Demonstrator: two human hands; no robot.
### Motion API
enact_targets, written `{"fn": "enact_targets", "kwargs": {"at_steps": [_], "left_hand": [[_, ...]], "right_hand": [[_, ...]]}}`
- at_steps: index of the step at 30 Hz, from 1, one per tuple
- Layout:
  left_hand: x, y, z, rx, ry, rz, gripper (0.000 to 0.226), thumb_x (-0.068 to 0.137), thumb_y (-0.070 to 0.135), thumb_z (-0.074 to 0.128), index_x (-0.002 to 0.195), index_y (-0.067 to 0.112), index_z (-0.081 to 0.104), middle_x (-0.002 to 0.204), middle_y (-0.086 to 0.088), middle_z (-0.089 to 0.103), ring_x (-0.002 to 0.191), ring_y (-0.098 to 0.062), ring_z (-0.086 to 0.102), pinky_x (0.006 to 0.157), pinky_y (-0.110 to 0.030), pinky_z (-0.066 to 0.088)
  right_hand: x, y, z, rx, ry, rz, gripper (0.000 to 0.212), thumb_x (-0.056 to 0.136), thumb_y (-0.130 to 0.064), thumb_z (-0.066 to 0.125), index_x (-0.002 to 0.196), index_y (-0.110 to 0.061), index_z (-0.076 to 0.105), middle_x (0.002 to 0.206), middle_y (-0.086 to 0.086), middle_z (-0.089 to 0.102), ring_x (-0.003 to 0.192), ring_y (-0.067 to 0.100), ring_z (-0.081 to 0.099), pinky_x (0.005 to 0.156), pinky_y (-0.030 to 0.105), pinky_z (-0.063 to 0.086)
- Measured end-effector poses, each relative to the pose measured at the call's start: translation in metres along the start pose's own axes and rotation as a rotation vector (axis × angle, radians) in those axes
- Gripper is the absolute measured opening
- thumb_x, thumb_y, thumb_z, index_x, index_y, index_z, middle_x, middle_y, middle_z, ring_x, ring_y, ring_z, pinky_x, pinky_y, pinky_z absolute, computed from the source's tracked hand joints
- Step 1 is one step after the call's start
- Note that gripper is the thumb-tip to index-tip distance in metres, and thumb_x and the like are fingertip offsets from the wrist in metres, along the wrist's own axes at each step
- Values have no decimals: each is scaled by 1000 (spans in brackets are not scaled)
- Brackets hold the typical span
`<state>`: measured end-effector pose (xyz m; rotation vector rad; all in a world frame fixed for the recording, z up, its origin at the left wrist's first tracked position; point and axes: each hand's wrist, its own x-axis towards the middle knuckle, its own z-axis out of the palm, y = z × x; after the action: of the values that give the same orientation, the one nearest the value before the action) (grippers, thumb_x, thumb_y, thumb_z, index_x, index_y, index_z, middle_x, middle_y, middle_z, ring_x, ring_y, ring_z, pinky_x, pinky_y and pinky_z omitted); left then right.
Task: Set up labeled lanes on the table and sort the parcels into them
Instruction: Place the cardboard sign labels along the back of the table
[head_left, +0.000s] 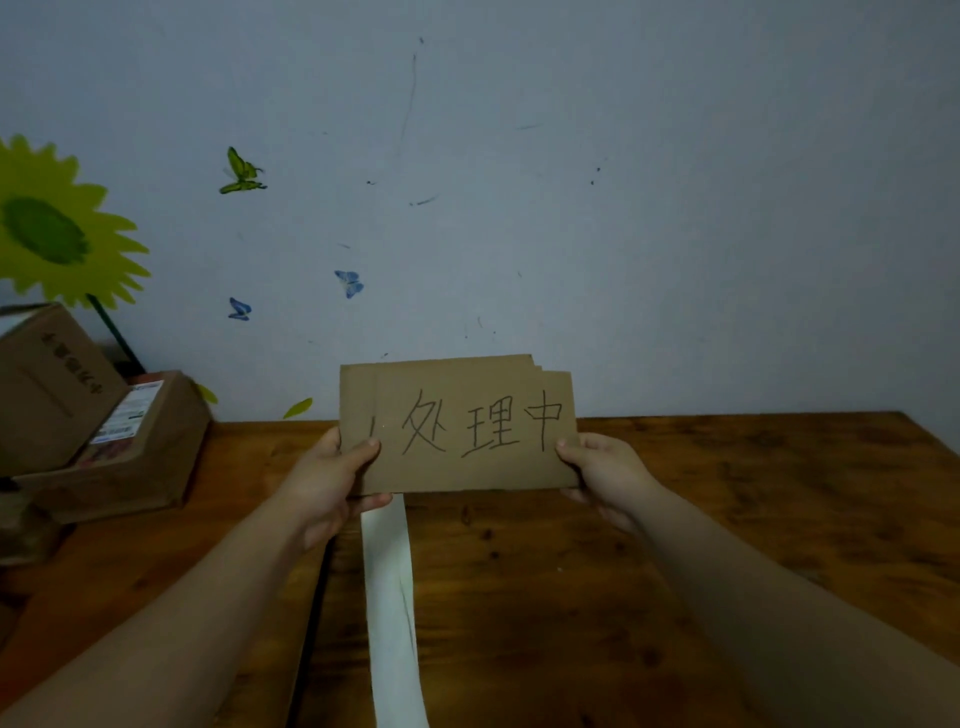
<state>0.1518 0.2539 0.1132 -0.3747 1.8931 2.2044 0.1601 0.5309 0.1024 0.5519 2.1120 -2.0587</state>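
I hold a small stack of brown cardboard label cards upright above the wooden table. The front card bears three handwritten characters in black. My left hand grips the stack's left edge, thumb on the front face. My right hand grips the right edge the same way. A white strip of tape or paper runs down the table from under the cards toward me, marking a lane edge. Two cardboard parcels sit stacked at the table's far left.
The table stands against a pale wall with a sunflower decal and butterfly stickers. A dark seam runs along the table left of the white strip. The table's right edge lies at the far right.
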Motion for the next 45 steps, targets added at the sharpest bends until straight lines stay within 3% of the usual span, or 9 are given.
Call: {"fn": "enact_targets", "kwargs": {"at_steps": [4, 9, 13, 17, 25, 28, 31, 36, 45], "left_hand": [[12, 1, 22, -7, 75, 10, 18, 97, 16, 50, 113, 21, 53, 111, -6, 63, 97, -22, 61, 58, -32, 55], [33, -4, 50, -46, 256, 53, 24, 98, 14, 45, 122, 19, 48, 112, -6, 59, 97, -25, 58, 66, -37, 51], [52, -23, 72, -75, 407, 44, 32, 99, 14, 45, 130, 17, 44, 121, -10, 55, 105, -32, 55, 75, -43, 52], [72, -47, 88, -60, 453, -1, 35, 98, 14, 45, 133, 18, 42, 126, -12, 51, 108, -34, 53, 74, -44, 50], [104, -77, 95, -33, 449, -43, 35, 99, 13, 43, 133, 18, 43, 122, -10, 51, 99, -29, 54, 67, -39, 49], [116, -79, 95, -37, 424, -54, 35, 99, 12, 43, 133, 18, 43, 121, -10, 54, 95, -28, 57, 66, -39, 50], [125, -78, 95, -43, 409, -62, 36, 99, 13, 44, 134, 21, 43, 117, -7, 55, 94, -27, 57, 67, -39, 51], [137, -72, 86, -39, 412, -56, 35, 98, 13, 44, 132, 21, 43, 121, -7, 51, 93, -24, 56, 66, -37, 49], [143, -63, 60, -77, 442, -58, 34, 98, 15, 45, 132, 22, 44, 125, -9, 53, 107, -29, 55, 67, -37, 49]], "right_hand": [[13, -8, -35, 111, 89, 7, 19, 100, -19, 45, 117, -18, 54, 110, 4, 62, 103, 22, 60, 77, 33, 56], [65, -2, -98, 136, 252, 3, 25, 102, -16, 38, 125, -16, 49, 115, 9, 60, 105, 28, 59, 65, 31, 51], [127, 22, -147, -106, 359, 71, 35, 95, 0, 42, 128, -6, 50, 121, 15, 57, 107, 30, 56, 85, 44, 53], [174, 56, -167, -331, 318, 196, 26, 94, -4, 43, 118, 2, 51, 112, 14, 55, 101, 30, 52, 74, 37, 48], [221, 103, -168, -585, 311, 289, 53, 92, -11, 50, 143, -12, 33, 140, 19, 39, 126, 38, 42, 99, 47, 44], [213, 112, -162, -992, 215, 89, 53, 93, -24, 51, 142, -22, 33, 148, 13, 29, 137, 34, 26, 109, 49, 33], [205, 127, -142, -1330, -107, -115, 51, 98, -37, 38, 146, -22, 28, 157, 8, 15, 145, 31, 9, 116, 51, 15], [214, 132, -124, -1415, -197, 1, 57, 101, -44, 22, 152, -26, 4, 160, 7, -5, 147, 28, -7, 117, 49, 2], [211, 115, -66, -1440, -226, -253, 54, 100, -38, 32, 150, -21, 17, 160, 7, 7, 147, 29, -1, 117, 49, 4]]}}
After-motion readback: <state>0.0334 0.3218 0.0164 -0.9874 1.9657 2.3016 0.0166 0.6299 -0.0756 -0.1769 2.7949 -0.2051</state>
